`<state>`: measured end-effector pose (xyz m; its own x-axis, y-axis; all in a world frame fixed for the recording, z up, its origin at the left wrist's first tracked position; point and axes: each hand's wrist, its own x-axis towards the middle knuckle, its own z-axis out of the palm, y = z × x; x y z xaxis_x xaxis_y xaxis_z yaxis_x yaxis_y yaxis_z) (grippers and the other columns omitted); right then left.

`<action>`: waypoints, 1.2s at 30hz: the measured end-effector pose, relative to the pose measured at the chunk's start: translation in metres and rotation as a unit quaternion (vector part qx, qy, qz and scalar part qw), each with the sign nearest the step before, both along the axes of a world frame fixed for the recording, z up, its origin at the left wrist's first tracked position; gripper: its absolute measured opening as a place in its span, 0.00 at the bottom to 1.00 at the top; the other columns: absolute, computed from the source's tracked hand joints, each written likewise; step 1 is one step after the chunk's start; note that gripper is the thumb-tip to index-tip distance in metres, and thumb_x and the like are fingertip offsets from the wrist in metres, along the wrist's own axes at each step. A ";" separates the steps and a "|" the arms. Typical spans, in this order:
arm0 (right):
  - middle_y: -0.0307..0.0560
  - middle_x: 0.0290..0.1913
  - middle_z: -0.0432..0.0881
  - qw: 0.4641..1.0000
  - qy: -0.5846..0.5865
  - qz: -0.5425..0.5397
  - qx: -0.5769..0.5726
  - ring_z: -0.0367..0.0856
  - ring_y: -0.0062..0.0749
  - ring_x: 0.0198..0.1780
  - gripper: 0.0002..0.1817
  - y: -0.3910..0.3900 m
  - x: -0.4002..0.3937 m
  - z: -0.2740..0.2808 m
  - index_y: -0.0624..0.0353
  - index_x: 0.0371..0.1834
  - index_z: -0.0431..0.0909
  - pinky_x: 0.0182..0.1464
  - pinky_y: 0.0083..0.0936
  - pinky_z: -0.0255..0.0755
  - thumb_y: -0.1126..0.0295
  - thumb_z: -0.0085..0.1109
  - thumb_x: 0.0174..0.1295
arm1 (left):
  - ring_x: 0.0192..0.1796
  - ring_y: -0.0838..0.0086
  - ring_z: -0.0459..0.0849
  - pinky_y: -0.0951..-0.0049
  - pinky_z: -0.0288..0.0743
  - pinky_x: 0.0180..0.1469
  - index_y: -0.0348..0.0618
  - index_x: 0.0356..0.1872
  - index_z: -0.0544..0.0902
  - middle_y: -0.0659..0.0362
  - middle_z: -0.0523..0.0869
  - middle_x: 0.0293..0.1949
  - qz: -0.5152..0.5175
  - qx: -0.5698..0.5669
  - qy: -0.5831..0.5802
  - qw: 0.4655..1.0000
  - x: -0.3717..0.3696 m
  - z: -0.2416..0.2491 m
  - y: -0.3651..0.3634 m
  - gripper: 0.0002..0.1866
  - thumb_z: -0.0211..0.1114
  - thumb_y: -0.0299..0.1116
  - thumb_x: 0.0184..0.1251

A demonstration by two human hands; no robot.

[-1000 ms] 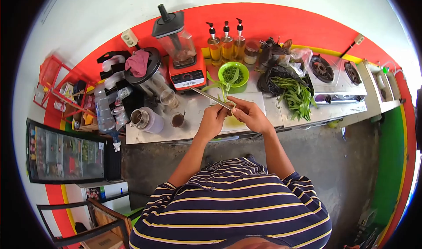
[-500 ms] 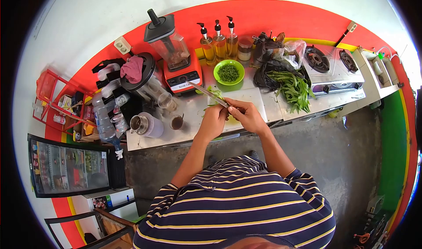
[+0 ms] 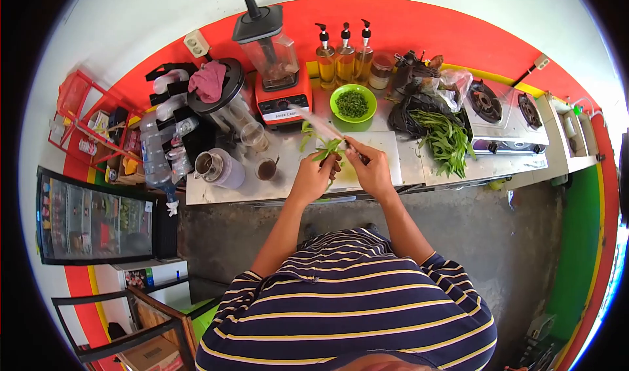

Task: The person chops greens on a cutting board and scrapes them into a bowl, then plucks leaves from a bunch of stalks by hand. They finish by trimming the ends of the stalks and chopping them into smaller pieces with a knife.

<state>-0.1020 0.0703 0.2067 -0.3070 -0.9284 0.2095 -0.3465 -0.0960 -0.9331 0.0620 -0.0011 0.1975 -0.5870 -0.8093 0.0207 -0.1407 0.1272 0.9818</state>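
My left hand (image 3: 316, 176) is closed on a bunch of green leaves (image 3: 327, 149) above the front of the counter. In my right hand (image 3: 370, 168) is the handle of a knife (image 3: 322, 123), its blade pointing up and left over the leaves. Beneath both hands lies a white cutting board (image 3: 386, 149). Behind them a green bowl (image 3: 368, 112) holds chopped greens. Long leafy stems (image 3: 445, 145) spill from a black plastic bag on the right.
A red blender (image 3: 283, 100) and several oil bottles (image 3: 345, 66) stand at the back. A metal-topped jug (image 3: 223, 169) and a glass of brown liquid (image 3: 266, 168) are on the left. The gas stove (image 3: 508, 125) is at the right.
The view has shifted a little. The knife and my right hand have moved apart from my left hand, and more of the leaves in my left hand now shows.
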 end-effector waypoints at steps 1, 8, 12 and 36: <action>0.37 0.28 0.78 1.000 -0.008 -0.022 0.009 0.67 0.14 0.28 0.20 -0.004 -0.002 -0.002 0.62 0.64 0.82 0.31 0.21 0.66 0.66 0.63 0.73 | 0.28 0.77 0.82 0.73 0.77 0.32 0.32 0.47 0.82 0.57 0.86 0.28 0.009 0.004 -0.018 1.000 0.004 -0.001 0.000 0.12 0.55 0.32 0.82; 0.37 0.24 0.78 0.992 -0.094 -0.014 0.088 0.70 0.16 0.26 0.19 -0.043 -0.006 -0.091 0.63 0.61 0.85 0.30 0.22 0.66 0.63 0.62 0.74 | 0.28 0.82 0.78 0.76 0.76 0.34 0.33 0.50 0.83 0.58 0.87 0.30 0.107 0.020 0.028 0.994 0.037 0.002 0.009 0.13 0.54 0.33 0.83; 0.35 0.25 0.74 0.946 -0.223 0.025 0.232 0.66 0.16 0.21 0.20 -0.055 0.010 -0.127 0.57 0.62 0.83 0.23 0.21 0.61 0.57 0.59 0.77 | 0.35 0.82 0.78 0.78 0.75 0.42 0.34 0.52 0.82 0.60 0.87 0.36 0.113 0.029 0.008 0.993 0.071 0.003 0.020 0.14 0.52 0.34 0.85; 0.35 0.26 0.73 0.919 -0.309 0.047 0.240 0.63 0.14 0.18 0.23 -0.005 -0.081 -0.015 0.65 0.60 0.77 0.19 0.16 0.55 0.54 0.53 0.80 | 0.31 0.81 0.81 0.77 0.77 0.37 0.34 0.51 0.82 0.58 0.88 0.31 0.264 -0.049 0.013 0.963 0.097 0.034 0.035 0.10 0.58 0.29 0.80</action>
